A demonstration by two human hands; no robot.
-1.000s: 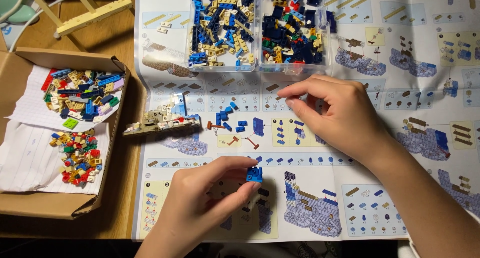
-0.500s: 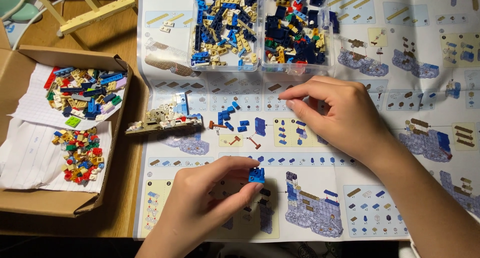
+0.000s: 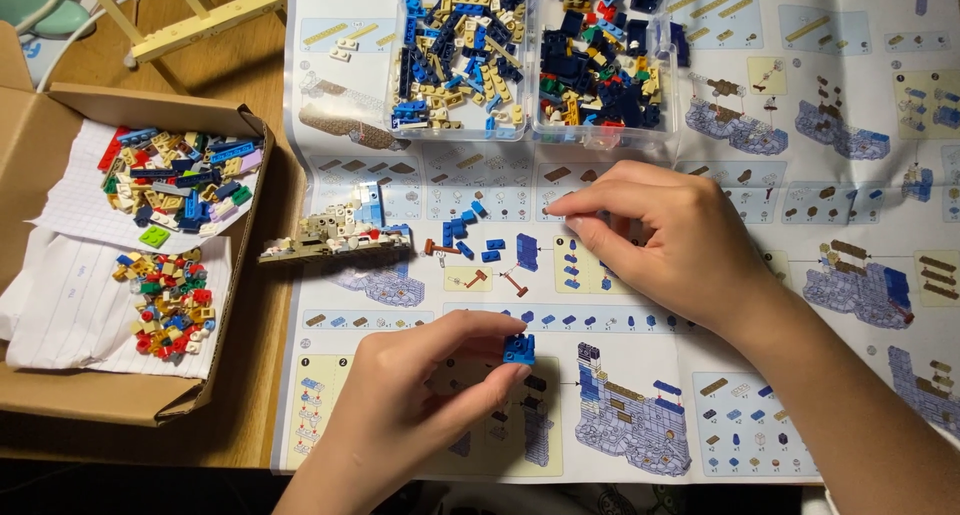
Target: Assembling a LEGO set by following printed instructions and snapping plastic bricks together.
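Observation:
My left hand (image 3: 410, 395) pinches a small blue brick piece (image 3: 519, 350) between thumb and fingers, low over the big printed instruction sheet (image 3: 800, 175). My right hand (image 3: 670, 240) rests on the sheet further up, its fingertips drawn together near a few loose blue bricks (image 3: 526, 250); whether it grips one I cannot tell. A partly built tan and blue model (image 3: 335, 233) lies on the sheet to the left of those bricks.
Two clear plastic trays of mixed bricks (image 3: 462, 55) (image 3: 603, 60) stand at the top of the sheet. A cardboard box (image 3: 60, 395) at left holds paper with two heaps of coloured bricks (image 3: 175, 180). A wooden frame (image 3: 195, 20) lies top left.
The view has shifted slightly; both hands stay almost where they were, the left still pinching the blue piece.

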